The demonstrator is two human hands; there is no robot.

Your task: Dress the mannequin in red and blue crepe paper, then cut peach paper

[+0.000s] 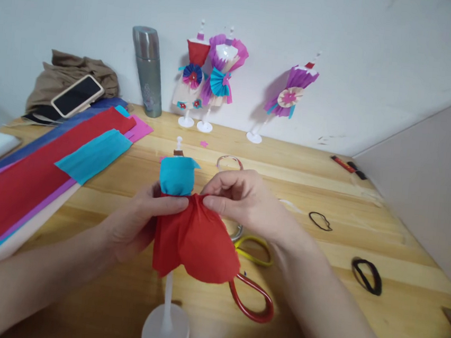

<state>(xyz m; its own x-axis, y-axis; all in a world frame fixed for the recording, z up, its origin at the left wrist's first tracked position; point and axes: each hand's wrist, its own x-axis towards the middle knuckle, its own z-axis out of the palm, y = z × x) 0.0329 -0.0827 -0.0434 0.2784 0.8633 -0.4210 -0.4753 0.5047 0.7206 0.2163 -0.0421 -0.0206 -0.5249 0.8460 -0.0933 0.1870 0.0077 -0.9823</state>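
Observation:
A small mannequin stand with a round white base (166, 329) is in front of me. Around its chest is a turquoise paper top (177, 176), and red crepe paper (198, 241) hangs gathered below it like a skirt. My left hand (143, 211) grips the waist, thumb across the front of the red paper and fingers behind. With thumb and forefinger, my right hand (233, 196) pinches the upper right edge of the red paper. Scissors with one red and one yellow handle (252, 302) lie partly hidden behind the skirt.
Crepe paper strips (27, 192) lie at left, near a phone (78, 95) on brown cloth. A thermos (149, 74) and three dressed mannequins (192, 75) stand along the wall. Black hair ties (367, 275) and a red-and-black pen-like item (347, 166) lie at right.

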